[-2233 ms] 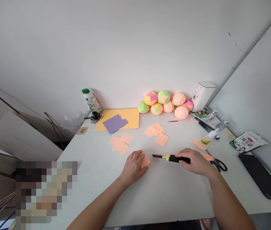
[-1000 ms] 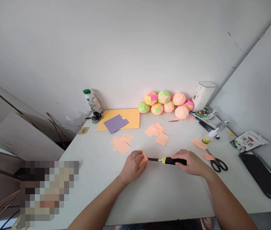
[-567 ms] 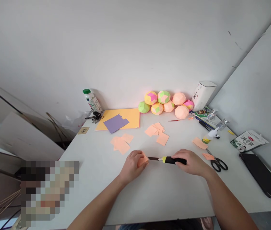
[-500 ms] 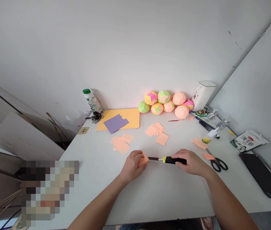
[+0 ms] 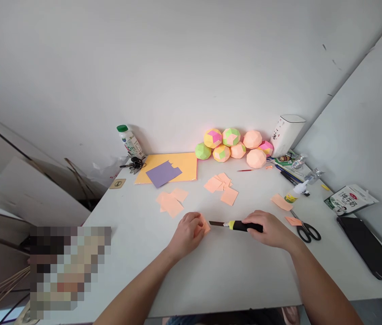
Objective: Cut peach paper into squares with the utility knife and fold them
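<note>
My left hand point(image 5: 186, 233) presses a small folded peach paper square point(image 5: 205, 225) flat on the white table point(image 5: 231, 271), fingers curled over it. My right hand point(image 5: 272, 229) grips the black handle of a utility knife point(image 5: 238, 225) with a yellow collar. The dark blade points left and its tip meets the paper's edge beside my left fingers.
Loose peach squares point(image 5: 170, 203) point(image 5: 223, 187) lie behind my hands. Scissors point(image 5: 307, 231), a glue bottle point(image 5: 295, 192) and a black tablet point(image 5: 368, 253) sit at the right. Paper balls point(image 5: 233, 144), orange and purple sheets point(image 5: 167, 170), a bottle point(image 5: 129, 141) and keys point(image 5: 133, 164) line the wall.
The knife moved left from free of the paper until its blade tip reached the folded square. The square now shows less under my left fingers.
</note>
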### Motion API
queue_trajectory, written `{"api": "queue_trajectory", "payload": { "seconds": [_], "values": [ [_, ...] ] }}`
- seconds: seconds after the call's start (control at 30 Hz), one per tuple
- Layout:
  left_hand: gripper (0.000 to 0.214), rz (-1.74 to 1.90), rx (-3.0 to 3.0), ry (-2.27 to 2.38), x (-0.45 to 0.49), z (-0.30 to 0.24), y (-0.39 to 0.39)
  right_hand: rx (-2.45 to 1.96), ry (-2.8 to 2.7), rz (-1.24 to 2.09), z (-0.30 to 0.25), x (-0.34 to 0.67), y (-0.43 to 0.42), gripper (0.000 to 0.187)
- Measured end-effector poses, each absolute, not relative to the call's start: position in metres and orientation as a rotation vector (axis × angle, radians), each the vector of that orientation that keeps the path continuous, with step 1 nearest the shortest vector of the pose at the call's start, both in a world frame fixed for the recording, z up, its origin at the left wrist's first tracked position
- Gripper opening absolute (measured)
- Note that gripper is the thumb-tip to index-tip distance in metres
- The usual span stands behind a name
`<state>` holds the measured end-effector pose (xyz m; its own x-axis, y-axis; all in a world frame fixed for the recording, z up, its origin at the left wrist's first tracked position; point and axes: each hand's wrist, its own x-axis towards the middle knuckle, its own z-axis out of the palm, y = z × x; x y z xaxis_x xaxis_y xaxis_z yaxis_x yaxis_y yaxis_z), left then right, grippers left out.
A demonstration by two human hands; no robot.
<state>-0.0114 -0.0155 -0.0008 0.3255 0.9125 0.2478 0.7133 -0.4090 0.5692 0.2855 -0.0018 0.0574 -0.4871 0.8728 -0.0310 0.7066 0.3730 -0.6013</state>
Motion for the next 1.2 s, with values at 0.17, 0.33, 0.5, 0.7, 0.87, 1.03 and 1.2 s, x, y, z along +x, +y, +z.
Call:
{"api": "queue_trajectory", "payload": {
  "seconds": [0.17, 0.33, 0.5, 0.7, 0.87, 1.03, 1.2],
  "values": [
    [0.016, 0.897, 2.064, 1.49, -0.013, 0.0, -0.013, -1.343, -2.336, 0.77, 0.06, 0.284, -0.002, 0.03],
    [0.016, 1.095, 1.985, 1.53, -0.014, 0.009, -0.012, -1.31, -2.222, 0.712, 0.063, 0.284, -0.001, 0.028],
    [0.017, 1.08, 1.79, 1.598, -0.014, 0.014, -0.014, -1.212, -2.2, 0.709, 0.066, 0.285, -0.001, 0.026],
    [0.019, 1.077, 1.758, 1.641, -0.017, 0.011, -0.01, -1.099, -2.323, 0.736, 0.065, 0.285, -0.003, 0.027],
    [0.021, 1.007, 1.707, 1.583, -0.017, 0.01, -0.011, -1.118, -2.374, 0.699, 0.063, 0.285, -0.002, 0.028],
    [0.02, 1.009, 1.817, 1.464, -0.017, 0.002, -0.012, -1.151, -2.414, 0.685, 0.06, 0.285, -0.001, 0.028],
    [0.026, 0.928, 2.109, 1.365, -0.019, -0.004, -0.009, -1.187, -2.463, 0.728, 0.056, 0.286, 0.001, 0.028]
  ]
}}
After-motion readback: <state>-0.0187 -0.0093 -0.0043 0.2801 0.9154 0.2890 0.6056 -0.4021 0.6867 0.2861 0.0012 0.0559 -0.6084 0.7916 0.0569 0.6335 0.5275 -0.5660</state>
